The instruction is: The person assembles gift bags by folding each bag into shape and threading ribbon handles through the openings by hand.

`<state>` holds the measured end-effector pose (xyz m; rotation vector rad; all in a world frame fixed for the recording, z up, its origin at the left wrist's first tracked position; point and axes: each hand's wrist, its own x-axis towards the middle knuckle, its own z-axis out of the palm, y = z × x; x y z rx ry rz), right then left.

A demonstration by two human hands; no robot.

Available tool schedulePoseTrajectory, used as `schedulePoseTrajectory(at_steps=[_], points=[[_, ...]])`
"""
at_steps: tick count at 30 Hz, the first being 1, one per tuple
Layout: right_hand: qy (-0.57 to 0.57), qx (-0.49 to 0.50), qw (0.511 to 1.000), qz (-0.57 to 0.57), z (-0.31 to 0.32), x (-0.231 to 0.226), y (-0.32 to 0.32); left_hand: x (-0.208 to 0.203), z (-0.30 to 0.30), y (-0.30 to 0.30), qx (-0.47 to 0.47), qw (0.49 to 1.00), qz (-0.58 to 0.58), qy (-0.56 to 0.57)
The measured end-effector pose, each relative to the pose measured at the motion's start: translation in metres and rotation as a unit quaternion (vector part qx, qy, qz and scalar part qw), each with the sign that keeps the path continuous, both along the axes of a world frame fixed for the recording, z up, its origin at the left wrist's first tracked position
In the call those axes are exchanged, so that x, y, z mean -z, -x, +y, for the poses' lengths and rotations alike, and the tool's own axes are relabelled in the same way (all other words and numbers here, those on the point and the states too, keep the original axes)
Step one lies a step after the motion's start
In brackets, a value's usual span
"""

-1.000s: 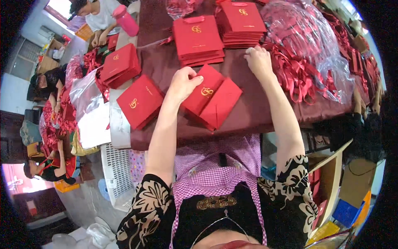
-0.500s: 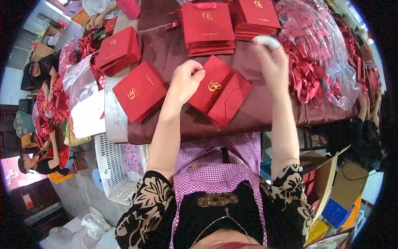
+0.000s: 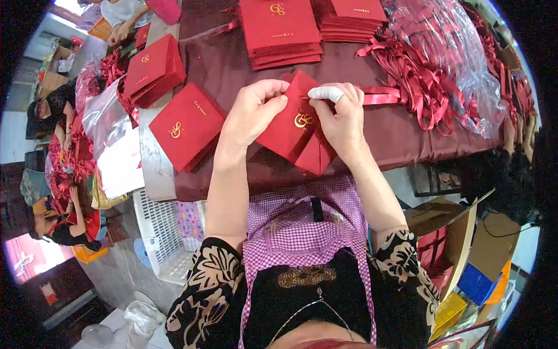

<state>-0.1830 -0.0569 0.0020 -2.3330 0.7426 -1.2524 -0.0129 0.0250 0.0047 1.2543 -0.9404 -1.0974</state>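
With the left hand (image 3: 254, 111), pinching a red bag (image 3: 281, 136) near the worktop's (image 3: 401, 135) front edge. Turned with a corner to the far edge; can't tell its long way. With the right hand (image 3: 342, 116), pinching a red ribbon (image 3: 382, 95).

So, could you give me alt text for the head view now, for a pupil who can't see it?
A person's right hand, one of its fingers wrapped in white, pinches a red ribbon over a red bag; the left hand touches the bag's edge. Stacked red bags and, to the right, a ribbon heap lie on the dark red tablecloth.
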Motion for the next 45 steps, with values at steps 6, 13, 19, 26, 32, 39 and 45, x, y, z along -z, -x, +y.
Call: schedulePoseTrajectory(at_steps=[6,13,19,26,32,39,45], points=[[0.034,0.008,0.999,0.026,0.004,-0.004,0.002,-0.002,0.001,0.001,-0.007,1.000,-0.023,0.001],[0.055,0.022,0.997,0.043,0.005,-0.006,0.003,-0.004,0.001,0.003,-0.008,0.999,-0.040,0.008],[0.049,0.013,0.998,0.030,0.006,-0.004,0.000,-0.004,0.001,0.006,-0.012,0.998,-0.056,0.015],[0.053,0.017,0.998,0.035,0.009,-0.008,-0.001,-0.004,0.003,0.003,-0.017,0.998,-0.061,0.024],[0.088,0.023,0.996,0.026,0.013,-0.010,0.003,-0.009,0.003,0.007,-0.045,0.995,-0.064,0.054],[0.088,0.012,0.996,0.028,0.013,-0.005,0.007,-0.014,0.005,0.011,-0.041,0.995,-0.070,0.053],[0.077,0.008,0.997,0.012,0.013,-0.002,0.007,-0.014,0.005,0.011,-0.044,0.992,-0.097,0.065]])
